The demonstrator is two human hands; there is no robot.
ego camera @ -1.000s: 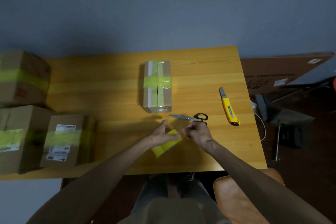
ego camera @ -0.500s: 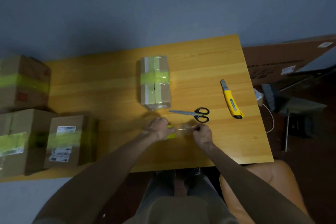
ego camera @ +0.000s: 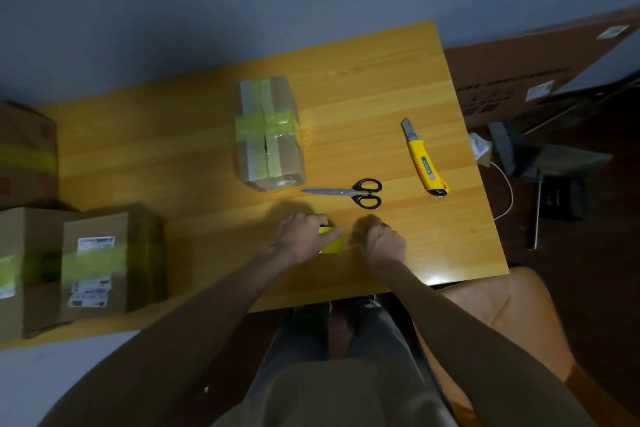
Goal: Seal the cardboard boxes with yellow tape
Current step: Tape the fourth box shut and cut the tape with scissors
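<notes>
A small cardboard box (ego camera: 277,149) with a band of yellow tape across its top lies in the middle of the wooden table (ego camera: 374,87). Near the table's front edge my left hand (ego camera: 301,239) grips a yellow tape roll (ego camera: 330,243), mostly hidden under the fingers. My right hand (ego camera: 384,243) sits just right of the roll with its fingers curled, pinching the tape's free end. The strip between the hands is too faint to make out.
Black-handled scissors (ego camera: 349,192) lie just beyond my hands, and a yellow utility knife (ego camera: 424,159) lies to their right. Three taped boxes (ego camera: 93,263) stand at the left. A large flat carton (ego camera: 519,80) and an orange chair (ego camera: 502,305) are on the right.
The roll went from tilted in my left hand to low on the table. Both hands moved closer together, and the camera view shifted so the table appears turned.
</notes>
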